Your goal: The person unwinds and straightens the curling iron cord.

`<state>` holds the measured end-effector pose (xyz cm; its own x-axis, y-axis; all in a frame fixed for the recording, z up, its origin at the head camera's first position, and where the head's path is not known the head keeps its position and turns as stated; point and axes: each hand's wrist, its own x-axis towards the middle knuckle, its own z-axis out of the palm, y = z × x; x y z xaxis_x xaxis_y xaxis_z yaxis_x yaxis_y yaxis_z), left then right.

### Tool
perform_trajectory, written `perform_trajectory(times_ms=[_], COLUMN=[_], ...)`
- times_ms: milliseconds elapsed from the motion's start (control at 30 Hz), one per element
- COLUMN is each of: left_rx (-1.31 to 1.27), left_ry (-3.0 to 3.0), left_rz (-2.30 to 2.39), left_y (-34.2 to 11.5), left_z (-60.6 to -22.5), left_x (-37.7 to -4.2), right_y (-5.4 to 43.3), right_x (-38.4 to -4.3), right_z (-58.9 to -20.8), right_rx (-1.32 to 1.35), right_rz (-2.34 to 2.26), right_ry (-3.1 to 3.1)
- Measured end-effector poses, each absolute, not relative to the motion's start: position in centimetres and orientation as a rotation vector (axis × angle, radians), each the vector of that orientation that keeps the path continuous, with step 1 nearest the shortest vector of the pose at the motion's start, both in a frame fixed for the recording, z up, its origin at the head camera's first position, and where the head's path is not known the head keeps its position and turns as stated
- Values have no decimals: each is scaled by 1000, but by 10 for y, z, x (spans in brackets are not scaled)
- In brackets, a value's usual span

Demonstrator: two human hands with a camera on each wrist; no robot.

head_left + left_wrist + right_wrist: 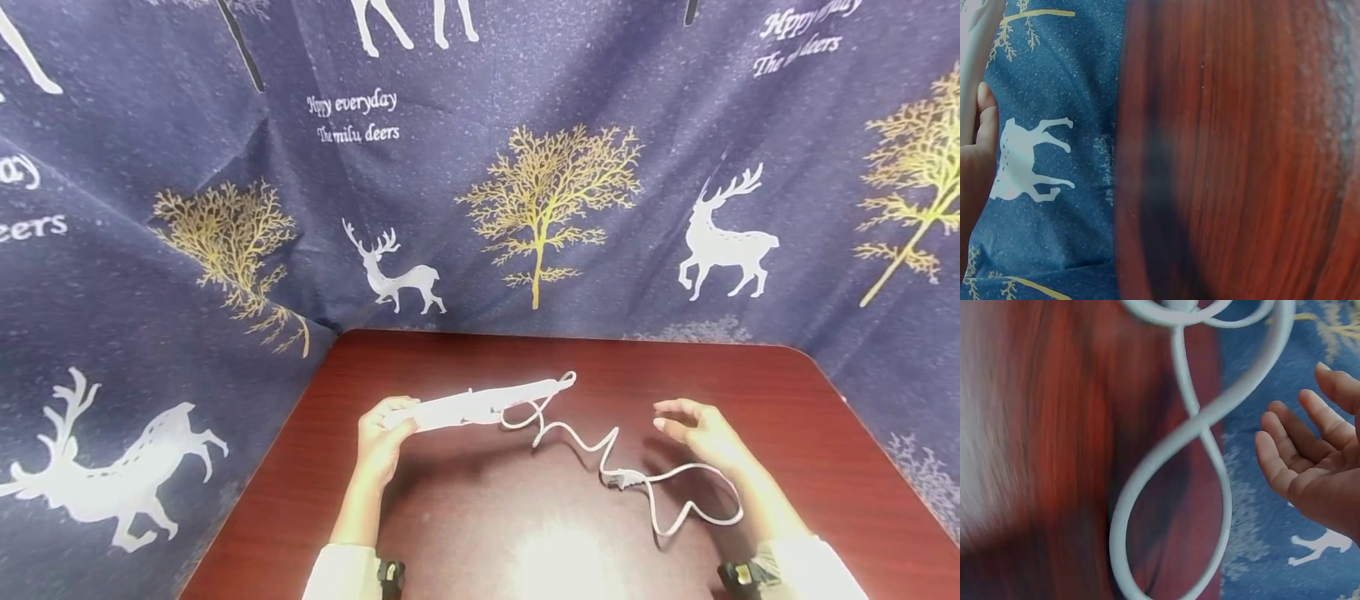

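Note:
A long white power strip (pixel 472 407) is held above the table by my left hand (pixel 381 433), which grips its left end with the thumb along the near side. In the left wrist view, the thumb (pixel 986 119) presses against the edge of the white strip (pixel 969 81). From the strip's right end runs a white cord (pixel 573 433), kinked and looped, with a plug (pixel 622 477) along it. To the right, my right hand (pixel 701 429) holds nothing. Its fingers are loosely bent beside the cord's loop (pixel 1120 531) in the right wrist view.
A dark red wood-grain table (pixel 495 350) lies under both hands, with a bright glare near its front. Behind and at the sides hangs a blue cloth (pixel 480 75) printed with white deer and golden trees. Dark straps circle both wrists.

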<state>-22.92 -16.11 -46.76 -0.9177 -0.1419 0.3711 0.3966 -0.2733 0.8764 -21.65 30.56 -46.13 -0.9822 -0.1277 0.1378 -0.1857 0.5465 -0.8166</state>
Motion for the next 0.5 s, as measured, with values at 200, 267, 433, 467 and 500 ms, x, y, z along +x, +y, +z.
perform_trajectory(times_ms=[200, 267, 433, 467, 500], left_rx=[-300, -287, -271, -266, -257], left_ry=[-1653, -1653, -1668, -1669, -1669], left_rz=[-2246, -2244, -2232, -2233, -2234], left_y=[-162, -162, -162, -162, -163], left_z=[-468, -468, -469, -470, -470], left_x=[-228, -228, -228, -228, -228], right_y=[285, 279, 271, 269, 268], right_x=[-187, -178, -160, -158, -156], right_z=[-448, -446, -446, -447, -449], right_rx=[270, 288, 251, 227, 202], right_rz=[1646, 1668, 1642, 1647, 1653], right_ry=[-2570, -2542, -2537, -2537, -2539])
